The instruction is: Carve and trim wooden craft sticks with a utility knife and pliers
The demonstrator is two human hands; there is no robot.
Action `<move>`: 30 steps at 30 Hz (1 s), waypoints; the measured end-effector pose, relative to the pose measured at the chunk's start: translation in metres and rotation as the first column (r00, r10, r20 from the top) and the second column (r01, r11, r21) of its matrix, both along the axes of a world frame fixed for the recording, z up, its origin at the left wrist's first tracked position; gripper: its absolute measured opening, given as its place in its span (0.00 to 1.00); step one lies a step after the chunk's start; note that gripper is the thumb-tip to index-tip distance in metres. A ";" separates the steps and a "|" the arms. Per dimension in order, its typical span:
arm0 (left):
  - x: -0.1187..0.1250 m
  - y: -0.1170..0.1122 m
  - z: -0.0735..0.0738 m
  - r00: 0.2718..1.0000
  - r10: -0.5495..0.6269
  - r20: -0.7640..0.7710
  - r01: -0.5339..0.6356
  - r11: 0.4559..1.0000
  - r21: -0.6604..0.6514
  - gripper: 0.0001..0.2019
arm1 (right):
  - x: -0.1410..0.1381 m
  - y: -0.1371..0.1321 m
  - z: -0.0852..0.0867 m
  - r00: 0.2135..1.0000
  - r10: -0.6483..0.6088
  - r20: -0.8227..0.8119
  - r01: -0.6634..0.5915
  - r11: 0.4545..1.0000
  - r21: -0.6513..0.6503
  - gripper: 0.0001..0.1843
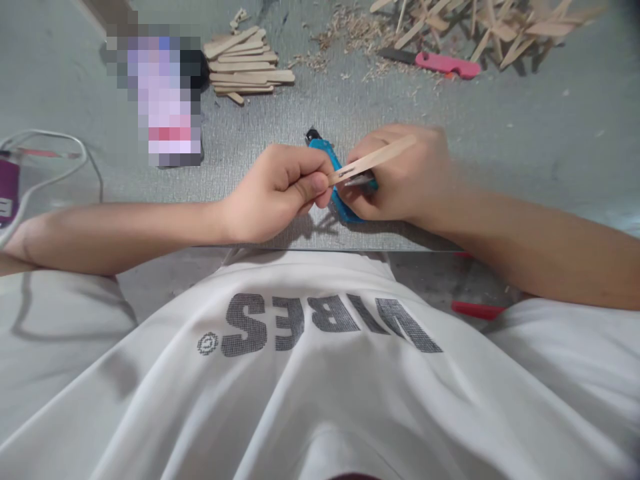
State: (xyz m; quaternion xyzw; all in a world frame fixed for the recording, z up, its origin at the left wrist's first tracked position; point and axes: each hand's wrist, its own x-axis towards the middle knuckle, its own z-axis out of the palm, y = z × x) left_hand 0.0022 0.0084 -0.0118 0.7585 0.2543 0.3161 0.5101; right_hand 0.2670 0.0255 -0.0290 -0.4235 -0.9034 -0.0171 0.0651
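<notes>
My left hand (280,190) is closed, pinching one end of a flat wooden craft stick (383,159) between thumb and forefinger. The stick slants up to the right and bears dark marks near the pinched end. Across from it, my right hand (407,173) is closed, slightly blurred, around a small tool (371,181) with a grey blade-like tip and a teal part; the fingers hide most of it. The tip is close under the stick; contact cannot be made out. Below both hands lies a blue tool (349,212) with a black end, partly covered by the hands.
A stack of craft sticks (245,63) lies at the back, left of wood shavings (350,33). A pink-handled folding knife (447,65) lies before a loose stick pile (510,30). A pixelated object (163,100) is at left, near a white cable (83,150). The table edge (320,250) is close.
</notes>
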 end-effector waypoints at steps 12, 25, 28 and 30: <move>-0.006 0.005 -0.003 0.999 -0.006 -0.041 0.015 0.979 0.205 0.14 | 0.004 0.002 0.002 0.999 -0.053 0.000 0.053 0.995 -0.081 0.11; -0.003 -0.013 -0.010 0.984 0.159 0.077 -0.170 0.971 0.167 0.14 | 0.016 0.015 0.012 0.981 -0.189 0.036 0.188 0.982 0.010 0.14; -0.003 -0.009 -0.013 0.980 0.192 0.057 -0.199 0.963 0.181 0.15 | 0.016 0.015 0.014 0.988 -0.141 0.062 0.141 0.990 0.007 0.15; -0.003 -0.009 -0.015 0.977 0.201 0.075 -0.211 0.959 0.189 0.15 | 0.015 0.014 0.014 0.990 -0.131 0.050 0.131 0.991 0.002 0.15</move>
